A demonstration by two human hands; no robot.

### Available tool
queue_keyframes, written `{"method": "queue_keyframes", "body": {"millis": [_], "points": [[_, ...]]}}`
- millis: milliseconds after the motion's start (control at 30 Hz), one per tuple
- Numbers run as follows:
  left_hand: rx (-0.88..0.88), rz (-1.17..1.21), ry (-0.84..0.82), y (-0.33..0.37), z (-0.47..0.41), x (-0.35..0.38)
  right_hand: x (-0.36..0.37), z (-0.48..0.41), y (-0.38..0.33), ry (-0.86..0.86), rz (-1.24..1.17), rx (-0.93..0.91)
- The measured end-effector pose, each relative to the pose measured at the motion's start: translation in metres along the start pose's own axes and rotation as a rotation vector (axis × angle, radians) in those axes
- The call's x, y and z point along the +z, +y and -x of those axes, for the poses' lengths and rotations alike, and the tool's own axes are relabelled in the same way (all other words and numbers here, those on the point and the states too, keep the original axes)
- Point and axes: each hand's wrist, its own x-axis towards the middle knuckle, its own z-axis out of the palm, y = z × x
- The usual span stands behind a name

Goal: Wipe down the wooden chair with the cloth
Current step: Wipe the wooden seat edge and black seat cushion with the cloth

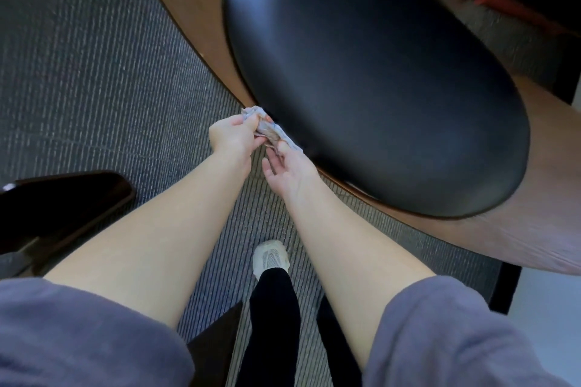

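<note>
I am looking straight down at the wooden chair [188,16] — its curved brown shell runs from the top of the view down to the right, and a big black cushion [377,88] fills most of it. The cushion is smooth and a little glossy, with a soft blue sheen near its upper edge.

My left hand [234,135] is curled tight round the upper end of the cloth [270,132], which is pale grey and crumpled into a narrow bunch. A tuft of it sticks out above my knuckles. My right hand [286,173] sits just below, palm turned up and to the left, pinching the cloth's lower end at the thumb tip, while the other fingers hang loosely curled (how many of them reach the fabric I cannot tell). The cloth stretches between the two hands, right at the chair's near edge where the cushion meets the wooden rim. Whether it presses on the wood or only hangs in front of it is unclear.

Both forearms are bare — my grey sleeves [456,339] are pushed up near the elbows. Below them lies a grey ribbed carpet [94,72], and one pale shoe [271,256] stands on it between my arms, with a black trouser leg [273,324] above it. A dark, shiny piece of furniture [63,204] sits at the left edge.
</note>
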Motion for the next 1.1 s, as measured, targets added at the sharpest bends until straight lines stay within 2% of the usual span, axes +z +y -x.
{"method": "queue_keyframes", "body": {"millis": [333, 633, 933, 1100], "points": [[0.115, -0.131, 0.086, 0.074, -0.028, -0.025, 0.087, 0.008, -0.004, -0.008, 0.026, 0.182], [0.241, -0.348, 0.138, 0.164, -0.049, -0.052, 0.179, 0.031, -0.01, -0.065, -0.085, 0.304], [0.381, -0.498, 0.052, 0.267, -0.067, -0.066, 0.266, 0.061, -0.025, -0.126, -0.127, 0.348], [0.506, -0.661, 0.003, 0.328, -0.075, -0.064, 0.309, 0.083, -0.035, -0.196, -0.173, 0.326]]}}
